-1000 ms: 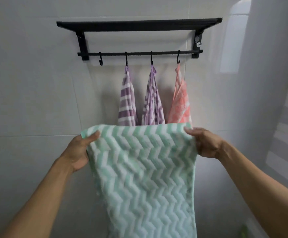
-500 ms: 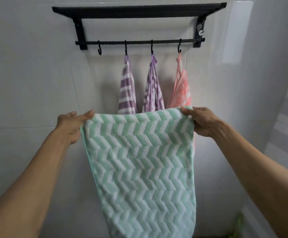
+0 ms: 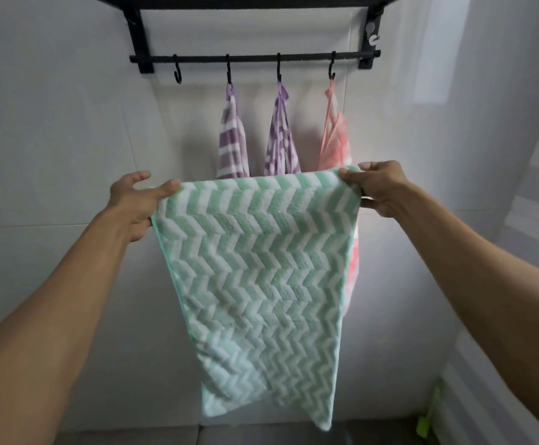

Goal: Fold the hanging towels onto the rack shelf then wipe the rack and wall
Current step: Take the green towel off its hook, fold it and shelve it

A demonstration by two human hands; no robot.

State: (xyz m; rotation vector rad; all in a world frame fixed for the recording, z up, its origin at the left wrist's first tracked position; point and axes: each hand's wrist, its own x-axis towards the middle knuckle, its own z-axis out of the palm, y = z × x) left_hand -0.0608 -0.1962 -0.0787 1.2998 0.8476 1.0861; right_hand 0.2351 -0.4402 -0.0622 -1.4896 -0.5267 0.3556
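Note:
A green and white zigzag towel [image 3: 258,284] hangs spread out in front of me. My left hand [image 3: 135,202] pinches its top left corner and my right hand [image 3: 380,187] pinches its top right corner. Above, a black wall rack [image 3: 255,1] has a shelf and a bar with hooks [image 3: 255,58]. The leftmost hook [image 3: 177,73] is bare. A purple striped towel [image 3: 232,139], a purple patterned towel [image 3: 281,139] and a pink towel [image 3: 335,139] hang from the other three hooks, their lower parts hidden behind the green towel.
White tiled wall [image 3: 53,123] runs behind the rack. A second tiled wall [image 3: 502,123] meets it on the right. A small bright green object [image 3: 425,422] sits low at the right near the dark floor [image 3: 133,436].
Both hands have lifted the green towel's top edge higher toward the rack. The view has tilted down, so the shelf now sits at the top edge of the frame.

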